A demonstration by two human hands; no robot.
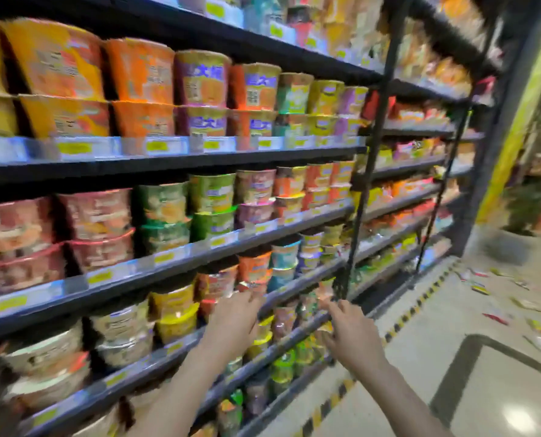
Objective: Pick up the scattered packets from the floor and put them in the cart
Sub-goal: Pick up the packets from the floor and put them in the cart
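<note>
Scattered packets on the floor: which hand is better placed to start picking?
Probably the right hand: it is on the packets' side, toward the open floor. The left hand reaches toward the shelves.

Black shelves [200, 159] running along the left, instant noodle cups [200, 80] sitting stacked in rows, yellow-black tape [420, 302] edging the floor [436, 342]
</note>
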